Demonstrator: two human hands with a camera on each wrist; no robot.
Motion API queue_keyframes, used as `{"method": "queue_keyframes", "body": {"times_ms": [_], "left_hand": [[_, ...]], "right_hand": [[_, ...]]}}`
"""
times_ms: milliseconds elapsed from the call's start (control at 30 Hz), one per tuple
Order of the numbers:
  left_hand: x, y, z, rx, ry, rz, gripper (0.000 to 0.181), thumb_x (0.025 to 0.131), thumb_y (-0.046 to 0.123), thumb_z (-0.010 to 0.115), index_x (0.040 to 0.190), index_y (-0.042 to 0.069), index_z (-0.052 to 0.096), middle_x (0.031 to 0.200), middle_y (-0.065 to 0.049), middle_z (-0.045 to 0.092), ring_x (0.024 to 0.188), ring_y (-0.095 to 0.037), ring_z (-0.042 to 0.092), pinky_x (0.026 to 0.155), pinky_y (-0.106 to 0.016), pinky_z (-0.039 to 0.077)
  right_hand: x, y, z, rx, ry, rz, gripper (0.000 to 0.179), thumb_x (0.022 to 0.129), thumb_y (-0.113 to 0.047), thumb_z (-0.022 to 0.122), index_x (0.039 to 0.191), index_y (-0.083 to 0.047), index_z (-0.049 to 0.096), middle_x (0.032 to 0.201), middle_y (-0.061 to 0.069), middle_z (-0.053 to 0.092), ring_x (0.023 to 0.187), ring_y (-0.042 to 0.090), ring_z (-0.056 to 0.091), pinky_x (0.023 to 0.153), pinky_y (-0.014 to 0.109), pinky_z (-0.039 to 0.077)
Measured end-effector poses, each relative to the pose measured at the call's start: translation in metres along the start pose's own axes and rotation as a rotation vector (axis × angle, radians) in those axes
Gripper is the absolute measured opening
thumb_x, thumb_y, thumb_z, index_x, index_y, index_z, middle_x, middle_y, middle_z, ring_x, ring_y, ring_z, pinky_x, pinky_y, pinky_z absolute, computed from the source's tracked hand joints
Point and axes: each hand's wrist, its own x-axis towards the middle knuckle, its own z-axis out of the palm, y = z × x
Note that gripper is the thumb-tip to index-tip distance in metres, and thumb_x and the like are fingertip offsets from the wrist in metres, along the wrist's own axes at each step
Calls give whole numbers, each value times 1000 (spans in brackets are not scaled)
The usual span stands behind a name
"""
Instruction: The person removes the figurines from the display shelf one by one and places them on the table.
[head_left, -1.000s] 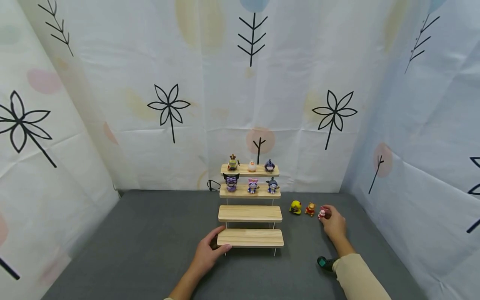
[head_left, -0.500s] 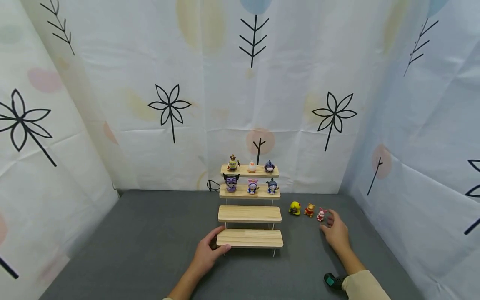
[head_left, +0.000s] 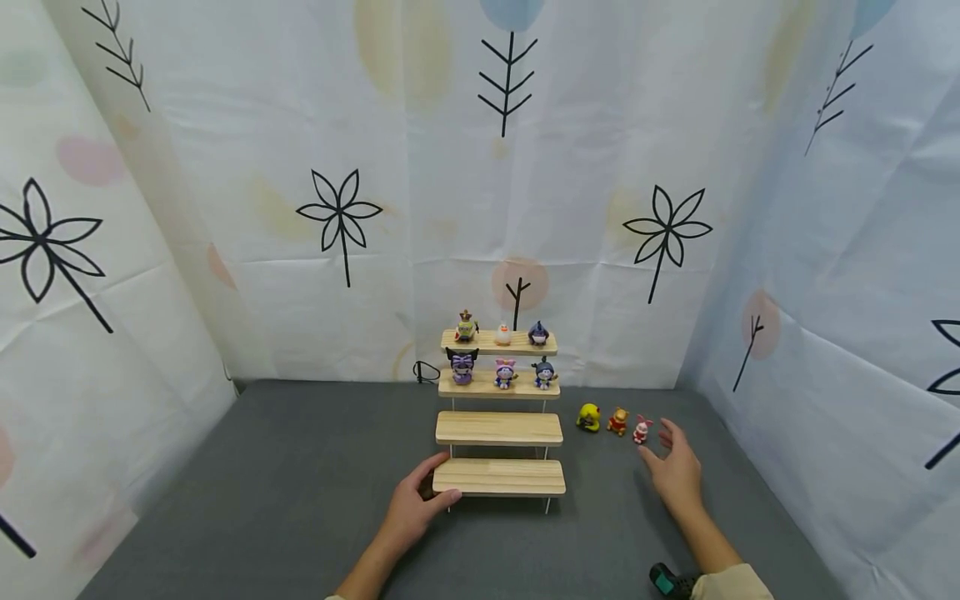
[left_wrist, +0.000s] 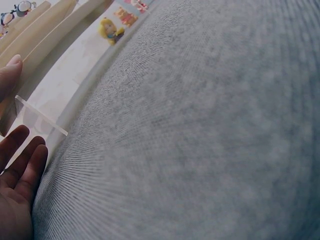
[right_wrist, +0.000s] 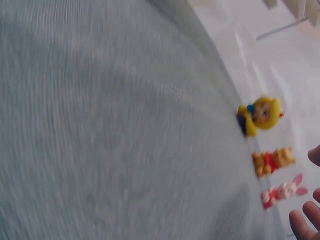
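1. We find a stepped wooden stand on the grey table, with four boards at rising heights.
2. The top board carries three figurines: a crowned yellow figurine at left, a white figurine at centre and a dark blue figurine at right.
3. The second board carries three more: a purple figurine with black ears, a pink-bowed figurine and a blue-hatted figurine. All six stand upright, spaced apart.
4. We see no figurine on the two lower boards.
5. Three figurines are off the stand, in a row on the table to its right: a yellow-hooded figurine nearest the stand, an orange bear figurine in the middle, and a pink long-eared figurine at the far end.
6. The left hand grips the left end of the lowest board, thumb at its front edge.
7. The right hand is released, thumb and fingers spread just beside the pink long-eared figurine; we see no contact.
8. We judge the arranging part done: two boards filled in matching threes, three figurines outstanding. Whether all three belong on the stand, we cannot confirm.
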Motion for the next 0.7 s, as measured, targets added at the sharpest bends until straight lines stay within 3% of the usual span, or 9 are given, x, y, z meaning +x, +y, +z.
{"method": "queue_keyframes", "body": {"times_ms": [133, 200, 300, 433, 600, 700], "left_hand": [[0, 0, 0, 0, -1, -2, 60, 81, 9, 79, 134, -5, 53, 115, -20, 61, 91, -21, 58, 69, -26, 51], [-1, 1, 0, 4, -1, -1, 60, 81, 9, 79, 134, -5, 53, 114, -20, 61, 91, -21, 58, 69, -26, 51], [-1, 2, 0, 6, -3, -2, 60, 81, 9, 79, 134, -5, 53, 114, -19, 61, 90, -20, 58, 69, -26, 51], [-1, 3, 0, 9, -2, -4, 60, 81, 9, 79, 133, -5, 53, 113, -19, 62, 90, -20, 58, 70, -26, 51], [-1, 2, 0, 2, 1, -2, 60, 81, 8, 79, 133, -5, 53, 112, -19, 62, 89, -19, 58, 70, -26, 51], [0, 1, 0, -6, 2, 4, 60, 81, 7, 79, 133, -6, 53, 112, -19, 62, 88, -18, 58, 69, -26, 51]], "right_hand": [[-2, -12, 3, 49, 47, -68, 56, 86, 0, 71, 135, 5, 47, 127, 27, 56, 114, 40, 55, 85, 42, 49], [-2, -17, 5, 75, 58, -99, 53, 85, 0, 72, 133, 4, 50, 125, 25, 59, 111, 38, 58, 81, 24, 49], [-3, -27, 7, 95, 55, -127, 48, 87, -1, 71, 132, 2, 52, 123, 22, 61, 108, 35, 59, 82, 22, 48], [-2, -44, 10, 121, 42, -171, 44, 90, -3, 69, 131, 0, 54, 120, 21, 62, 106, 35, 61, 85, 34, 49], [2, -65, 14, 177, 31, -227, 38, 89, -2, 69, 125, 1, 59, 116, 17, 64, 100, 32, 64, 79, 11, 45], [6, -78, 18, 195, 15, -247, 36, 90, -3, 68, 125, 1, 60, 116, 16, 65, 99, 31, 64, 79, 15, 47]]}}
